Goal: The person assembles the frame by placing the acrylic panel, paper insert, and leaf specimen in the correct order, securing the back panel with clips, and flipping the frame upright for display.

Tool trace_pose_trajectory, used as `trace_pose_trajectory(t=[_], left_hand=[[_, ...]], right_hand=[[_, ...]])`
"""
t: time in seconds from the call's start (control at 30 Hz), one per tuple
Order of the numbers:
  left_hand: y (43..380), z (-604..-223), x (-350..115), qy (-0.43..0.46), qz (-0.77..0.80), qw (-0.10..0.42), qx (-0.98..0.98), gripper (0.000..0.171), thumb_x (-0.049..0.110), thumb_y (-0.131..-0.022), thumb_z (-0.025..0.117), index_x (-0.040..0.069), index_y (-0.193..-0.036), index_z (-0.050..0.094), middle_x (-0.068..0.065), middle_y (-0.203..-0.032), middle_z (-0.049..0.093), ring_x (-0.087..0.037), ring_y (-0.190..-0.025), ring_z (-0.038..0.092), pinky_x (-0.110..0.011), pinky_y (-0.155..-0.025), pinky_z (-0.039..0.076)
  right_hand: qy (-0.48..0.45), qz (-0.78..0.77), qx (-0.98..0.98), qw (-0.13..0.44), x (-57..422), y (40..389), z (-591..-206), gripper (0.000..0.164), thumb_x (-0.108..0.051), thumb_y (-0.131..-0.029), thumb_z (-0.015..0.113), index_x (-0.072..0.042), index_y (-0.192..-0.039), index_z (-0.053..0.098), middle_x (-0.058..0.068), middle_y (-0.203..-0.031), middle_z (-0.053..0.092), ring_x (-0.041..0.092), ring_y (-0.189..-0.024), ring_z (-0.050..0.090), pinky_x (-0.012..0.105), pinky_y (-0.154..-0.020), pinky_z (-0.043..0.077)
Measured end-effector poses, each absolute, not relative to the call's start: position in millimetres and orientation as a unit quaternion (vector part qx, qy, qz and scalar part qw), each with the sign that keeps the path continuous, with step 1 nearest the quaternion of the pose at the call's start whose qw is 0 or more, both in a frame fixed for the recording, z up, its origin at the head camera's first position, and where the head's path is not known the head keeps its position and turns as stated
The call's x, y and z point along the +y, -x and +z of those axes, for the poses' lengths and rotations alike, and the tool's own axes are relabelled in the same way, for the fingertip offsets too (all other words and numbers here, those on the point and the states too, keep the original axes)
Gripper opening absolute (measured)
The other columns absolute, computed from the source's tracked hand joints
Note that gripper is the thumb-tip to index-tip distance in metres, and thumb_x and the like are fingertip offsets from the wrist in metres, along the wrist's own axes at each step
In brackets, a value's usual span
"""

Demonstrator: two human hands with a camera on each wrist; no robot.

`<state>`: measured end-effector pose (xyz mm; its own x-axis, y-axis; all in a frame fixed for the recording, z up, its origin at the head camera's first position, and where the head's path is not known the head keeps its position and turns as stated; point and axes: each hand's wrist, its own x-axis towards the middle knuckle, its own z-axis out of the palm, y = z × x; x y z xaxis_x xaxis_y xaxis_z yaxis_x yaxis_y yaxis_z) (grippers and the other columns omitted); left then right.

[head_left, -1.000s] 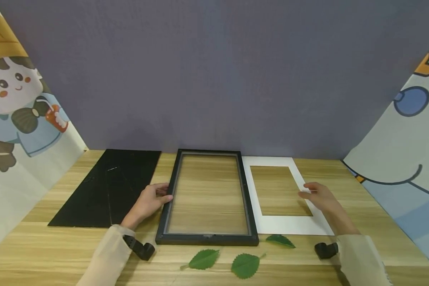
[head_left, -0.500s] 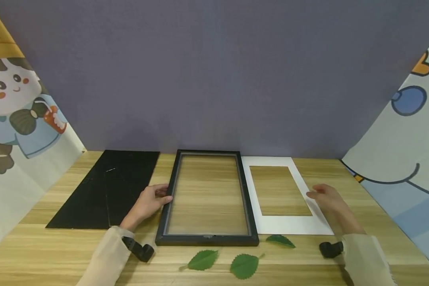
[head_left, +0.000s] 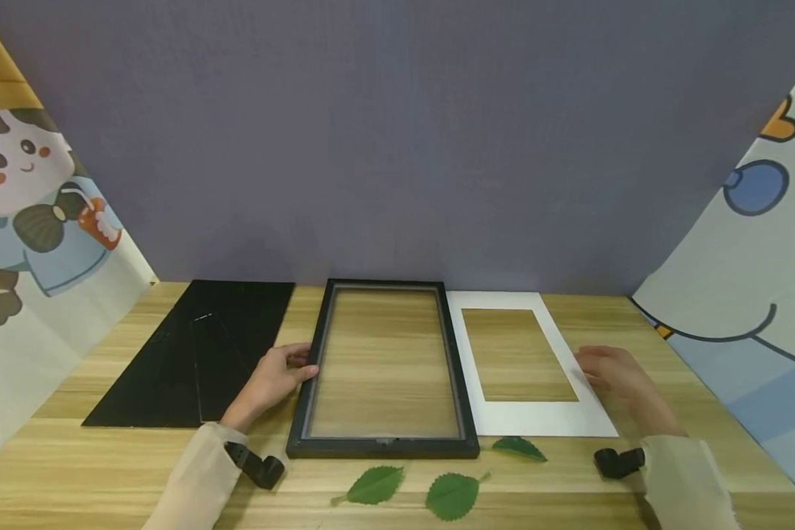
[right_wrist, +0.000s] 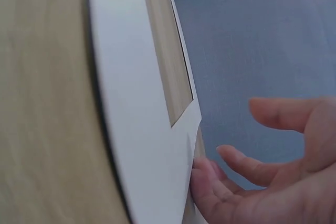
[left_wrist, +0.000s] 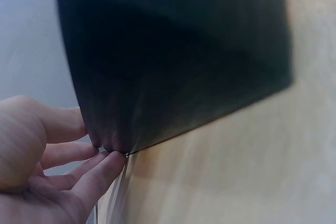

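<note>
A black picture frame [head_left: 470, 412] with a clear pane lies flat in the middle of the wooden table. My left hand [head_left: 273, 377] is at its left side. In the left wrist view, the thumb and fingers of that hand grip the edge of the dark frame [left_wrist: 178, 66]. To the right lies a white mat board [head_left: 543, 419] with a rectangular cutout. My right hand [head_left: 619, 375] is at the mat's right edge. In the right wrist view, some fingertips [right_wrist: 202, 182] meet the mat's edge while the thumb stays apart from it.
A black backing board [head_left: 172, 375] with a stand outline lies at the left. Three green leaves, a left one [head_left: 375, 485], a middle one [head_left: 453, 496] and a right one [head_left: 520, 447], lie along the front. A grey-purple panel [head_left: 397, 147] rises behind the table.
My right hand has moved a little right, from over the mat's right border to its outer edge, and its fingers have lowered. The left hand stays at the frame.
</note>
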<state>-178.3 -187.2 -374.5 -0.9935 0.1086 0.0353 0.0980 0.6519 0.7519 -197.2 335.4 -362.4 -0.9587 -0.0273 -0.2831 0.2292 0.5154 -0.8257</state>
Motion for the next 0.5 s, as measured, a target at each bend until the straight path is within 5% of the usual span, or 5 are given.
trace_pose_trajectory(t=[0.13, 0.23, 0.33, 0.5], left_hand=[[178.2, -374.9, -187.5, -0.055, 0.414, 0.004, 0.909, 0.049, 0.010, -0.090, 0.064, -0.008, -0.133, 0.049, -0.028, -0.121, 0.060, -0.040, -0.111, 0.059, -0.043, -0.083, 0.054], [178.6, -375.0, -186.8, -0.055, 0.412, 0.003, 0.909, 0.049, 0.010, -0.090, 0.064, -0.007, -0.133, 0.049, -0.028, -0.121, 0.060, -0.039, -0.111, 0.059, -0.044, -0.084, 0.054], [178.9, -374.8, -185.8, -0.054, 0.410, 0.001, 0.910, 0.049, 0.010, -0.090, 0.064, -0.007, -0.133, 0.049, -0.028, -0.123, 0.059, -0.039, -0.111, 0.059, -0.045, -0.086, 0.053], [178.7, -373.6, -185.5, -0.054, 0.412, 0.002, 0.910, 0.049, 0.011, -0.090, 0.064, -0.008, -0.133, 0.049, -0.028, -0.123, 0.059, -0.039, -0.112, 0.059, -0.045, -0.086, 0.053]], right_hand=[[-0.047, -0.519, 0.843, 0.129, 343.9, 197.4, -365.6, 0.064, -0.024, -0.101, 0.042, 0.020, -0.141, 0.018, 0.031, -0.144, 0.030, 0.010, -0.108, 0.053, 0.023, -0.087, 0.046], [-0.047, -0.547, 0.826, 0.132, 350.6, 200.1, -366.9, 0.067, -0.026, -0.101, 0.042, 0.020, -0.142, 0.015, 0.007, -0.122, 0.055, -0.011, -0.090, 0.050, 0.016, -0.078, 0.048], [-0.046, -0.577, 0.805, 0.131, 356.3, 202.0, -366.5, 0.069, -0.026, -0.101, 0.045, 0.019, -0.143, 0.015, -0.021, -0.101, 0.054, -0.015, -0.086, 0.050, 0.014, -0.075, 0.048], [-0.032, -0.585, 0.801, 0.126, 360.0, 203.0, -365.0, 0.063, -0.024, -0.100, 0.048, 0.013, -0.145, 0.023, -0.030, -0.097, 0.052, -0.013, -0.087, 0.053, 0.015, -0.076, 0.050]])
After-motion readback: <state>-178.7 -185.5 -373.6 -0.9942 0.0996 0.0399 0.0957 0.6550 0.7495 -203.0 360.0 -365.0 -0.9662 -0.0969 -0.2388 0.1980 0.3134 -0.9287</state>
